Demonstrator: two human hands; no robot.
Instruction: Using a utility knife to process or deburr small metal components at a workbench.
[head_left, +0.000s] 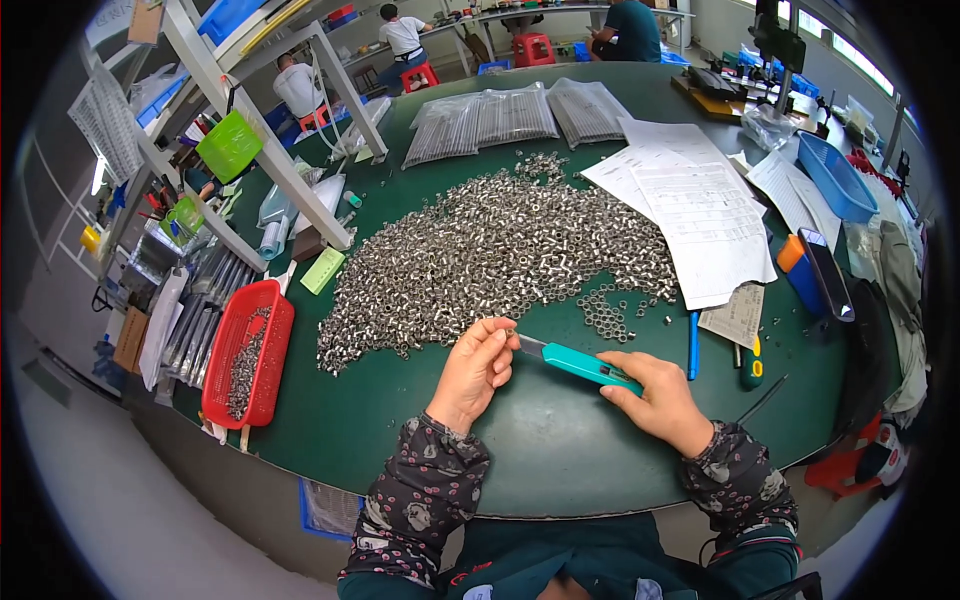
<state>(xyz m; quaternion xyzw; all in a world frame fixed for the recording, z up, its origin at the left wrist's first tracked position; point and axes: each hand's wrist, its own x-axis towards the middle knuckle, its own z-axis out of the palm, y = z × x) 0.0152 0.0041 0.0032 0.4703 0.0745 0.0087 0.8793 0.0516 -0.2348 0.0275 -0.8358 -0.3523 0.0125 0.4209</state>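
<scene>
Head view: your right hand (pixel 660 400) grips the teal knife (pixel 590 367), its blade (pixel 531 346) close beside the small metal ring (pixel 511 332) pinched in your left hand (pixel 472 370) above the table (pixel 560 440), where a slip could nick those fingers.

Room over near tabletop (pixel 560 445); metal-ring heap (pixel 490 250) beyond

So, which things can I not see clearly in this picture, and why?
- Small piece, head view: mostly covered by left hand.
- Rear end of knife, head view: hidden by right hand.
- Printing on papers, head view: too small.
- Bottom of red basket, head view: covered by metal pieces.
</scene>
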